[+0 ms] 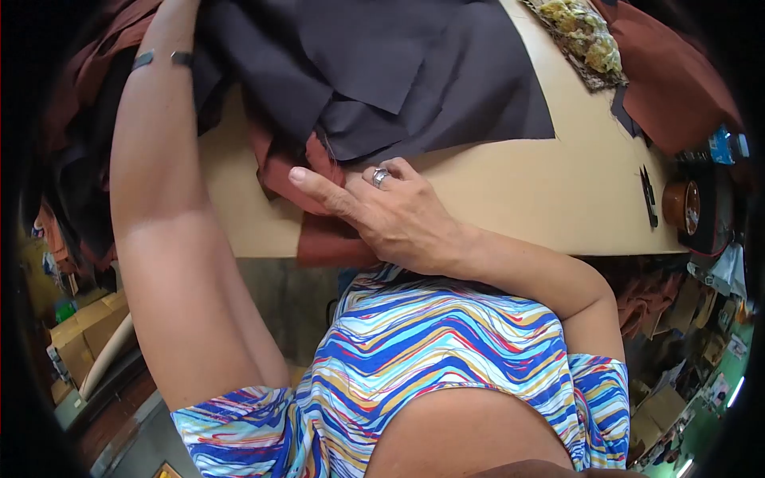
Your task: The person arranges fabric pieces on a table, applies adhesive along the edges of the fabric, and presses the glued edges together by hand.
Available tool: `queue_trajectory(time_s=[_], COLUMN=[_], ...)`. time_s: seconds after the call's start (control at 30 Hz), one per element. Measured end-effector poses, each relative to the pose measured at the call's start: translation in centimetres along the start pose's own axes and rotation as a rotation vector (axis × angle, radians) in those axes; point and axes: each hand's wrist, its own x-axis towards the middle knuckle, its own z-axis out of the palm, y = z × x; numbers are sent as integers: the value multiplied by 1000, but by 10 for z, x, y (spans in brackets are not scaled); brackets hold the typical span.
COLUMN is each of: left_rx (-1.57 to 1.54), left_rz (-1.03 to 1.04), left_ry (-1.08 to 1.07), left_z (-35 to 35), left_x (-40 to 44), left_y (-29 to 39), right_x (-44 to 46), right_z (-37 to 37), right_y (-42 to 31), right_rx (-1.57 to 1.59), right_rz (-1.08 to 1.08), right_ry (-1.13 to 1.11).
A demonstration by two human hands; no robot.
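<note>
My right hand (398,211), with a ring on one finger, rests at the near edge of the table. One digit stretches over a reddish-brown cloth (287,177) while the other fingers curl in against it. The cloth appears gripped there, though the fingertips are hidden. Dark grey fabric pieces (374,68) lie layered just beyond the hand, partly over the reddish-brown cloth. A reddish-brown flap (335,243) hangs at the table edge below my wrist. My left arm reaches forward along the left side, and its hand is beyond the top of the view.
The tan table (510,199) carries a dark pen-like tool (648,195) and a round brown container (681,207) at right. A yellowish, lumpy bundle (582,40) lies at the back right beside more reddish-brown fabric (677,80). Cardboard boxes (88,334) stand at lower left.
</note>
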Motion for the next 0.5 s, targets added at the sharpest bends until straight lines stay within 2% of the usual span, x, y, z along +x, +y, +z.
queue_trajectory(time_s=[0.07,0.13,0.27,0.33,0.37,0.4,0.43,0.47,0.5], left_rx=[28,97,303,324,278,229,184,138,-76], left_rz=[26,42,89,73,77,86,209,332,481], left_ry=[-32,-140,-503,-389,-232,-76,-43,-15,-24], left_z=[-11,-30,-81,-94,-90,-86,-79,-73,-80], left_x=[5,7,0,-9,-23,-37,-55,-76,-108], left_y=[3,9,43,77,99,120,129,137,169], right_x=[-4,-12,-34,-43,-42,-51,-60,-63,-67], right_z=[-31,-75,-151,-167,-169,-162,-155,-154,-152], right_y=[7,23,85,107,106,112,118,114,105], right_rx=[239,405,429,218,77,176,274,196,119], right_rz=[87,179,397,606,694,695,695,720,746], right_ry=[-38,70,332,237,197,233,268,266,260])
